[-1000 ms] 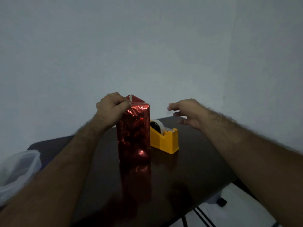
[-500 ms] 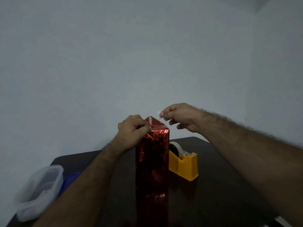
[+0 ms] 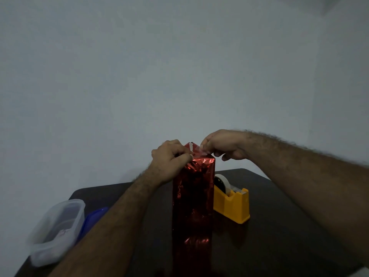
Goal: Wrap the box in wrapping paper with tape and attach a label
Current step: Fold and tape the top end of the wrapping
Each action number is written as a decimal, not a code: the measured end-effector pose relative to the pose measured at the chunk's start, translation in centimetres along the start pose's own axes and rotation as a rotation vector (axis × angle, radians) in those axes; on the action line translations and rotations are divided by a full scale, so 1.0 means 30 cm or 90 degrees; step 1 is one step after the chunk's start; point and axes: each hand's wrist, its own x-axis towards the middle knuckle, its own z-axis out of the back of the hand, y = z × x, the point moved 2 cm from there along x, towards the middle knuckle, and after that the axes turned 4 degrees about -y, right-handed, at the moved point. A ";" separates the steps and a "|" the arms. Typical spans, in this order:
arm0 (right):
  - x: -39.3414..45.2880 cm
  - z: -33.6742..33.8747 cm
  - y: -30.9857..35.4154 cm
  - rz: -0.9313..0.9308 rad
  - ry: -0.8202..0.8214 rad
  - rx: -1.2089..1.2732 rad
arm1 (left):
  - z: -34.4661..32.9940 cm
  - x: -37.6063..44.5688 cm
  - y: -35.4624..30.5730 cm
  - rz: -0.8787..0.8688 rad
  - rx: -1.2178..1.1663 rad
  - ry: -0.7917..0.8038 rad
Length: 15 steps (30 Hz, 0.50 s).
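The box (image 3: 192,198), already in red foil, stands upright mid-worktop (image 3: 279,226) just in front of the yellow dispenser (image 3: 232,204). Best bet here: keep that top fold pinned flat and smooth the tape (image 3: 201,151) across the seam so it doesn't wrinkle. Left hand (image 3: 171,158) curls round the top edge holding the fold, right hand (image 3: 223,145) pinches the tape strip.

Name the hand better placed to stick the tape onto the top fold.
Right hand: it pinches the clear tape strip over the red foil-wrapped box; left hand grips the fold.
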 end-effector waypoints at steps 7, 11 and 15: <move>0.027 -0.010 0.026 0.008 -0.014 -0.080 | -0.002 0.000 0.001 0.003 -0.003 -0.004; 0.030 -0.014 0.041 0.049 -0.046 -0.128 | 0.000 0.000 -0.003 -0.004 0.011 0.001; 0.036 -0.017 0.048 0.083 -0.093 -0.150 | 0.001 -0.002 -0.007 -0.004 0.020 0.001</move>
